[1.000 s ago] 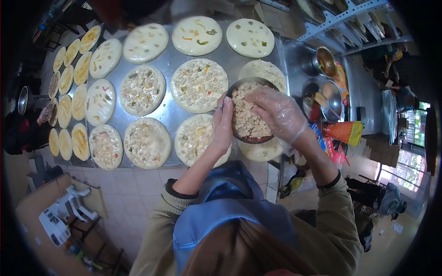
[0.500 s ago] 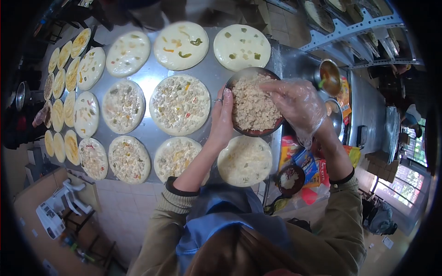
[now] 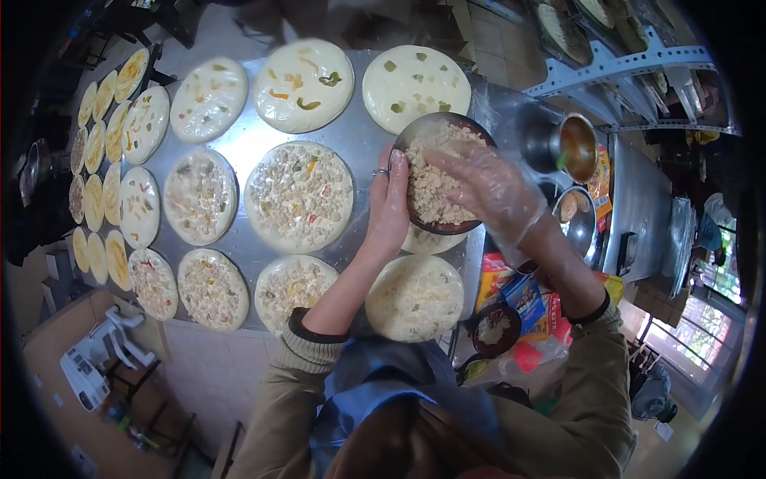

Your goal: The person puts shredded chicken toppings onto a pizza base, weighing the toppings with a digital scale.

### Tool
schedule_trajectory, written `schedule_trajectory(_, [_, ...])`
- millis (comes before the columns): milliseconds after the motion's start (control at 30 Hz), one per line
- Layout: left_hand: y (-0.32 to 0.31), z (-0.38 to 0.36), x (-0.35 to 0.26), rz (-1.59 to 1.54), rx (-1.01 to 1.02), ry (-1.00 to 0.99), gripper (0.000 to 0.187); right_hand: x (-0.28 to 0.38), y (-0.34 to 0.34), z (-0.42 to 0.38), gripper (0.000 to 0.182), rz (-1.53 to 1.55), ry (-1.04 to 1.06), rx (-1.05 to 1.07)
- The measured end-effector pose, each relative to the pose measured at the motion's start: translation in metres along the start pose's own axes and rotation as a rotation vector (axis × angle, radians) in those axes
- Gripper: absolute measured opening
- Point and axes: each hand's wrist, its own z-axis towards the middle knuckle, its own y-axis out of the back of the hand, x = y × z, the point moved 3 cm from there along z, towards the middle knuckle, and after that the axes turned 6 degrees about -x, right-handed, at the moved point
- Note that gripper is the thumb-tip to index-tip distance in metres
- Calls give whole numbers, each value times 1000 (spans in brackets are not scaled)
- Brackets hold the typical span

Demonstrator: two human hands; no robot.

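Note:
A dark bowl (image 3: 412, 214) full of pale, crumbly filling (image 3: 435, 191) is tilted slightly above the metal table. My left hand (image 3: 388, 203), bare and wearing a ring, grips the bowl's left rim, thumb near the inside edge. In a clear plastic glove, my right hand (image 3: 503, 191) reaches into the bowl from the right; its fingers are apart and touch the crumbs. Partly under the bowl lies a round of dough (image 3: 427, 241). Nearer me sits a dough round sprinkled with crumbs (image 3: 415, 299), and left of the bowl a thickly topped one (image 3: 299, 195).
More dough rounds with pepper pieces (image 3: 303, 84) line the metal table (image 3: 239, 152). At right stand a metal pot (image 3: 576, 148), another metal bowl (image 3: 576, 219), colourful packets (image 3: 527, 299) and a small dark bowl (image 3: 496, 329). A perforated metal rack (image 3: 614, 68) rises behind.
My right hand has moved down and deeper into the crumbs, its fingers spreading from a pinch. The view has shifted slightly, and my left hand keeps its hold on the bowl.

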Motion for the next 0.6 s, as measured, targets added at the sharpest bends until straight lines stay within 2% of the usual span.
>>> schedule_trajectory(100, [-3,1,-4,13,-28,22,53,-10,-13,-2,33,-74,41,-25])
schedule_trajectory(200, [-5,3,-1,-46,-15,68,54,-27,-18,1,26,85,95,-49])
schedule_trajectory(300, [-5,8,1,-17,-28,56,55,-30,-10,4,21,123,-2,-71])
schedule_trajectory(400, [-5,13,7,-90,-54,132,58,-31,1,12,22,36,-31,-88])
schedule_trajectory(500, [-7,14,-1,-28,-94,119,61,-30,16,22,16,22,-56,-68])
schedule_trajectory(600, [-3,22,13,-51,-98,129,64,-36,16,25,19,11,-88,-60])
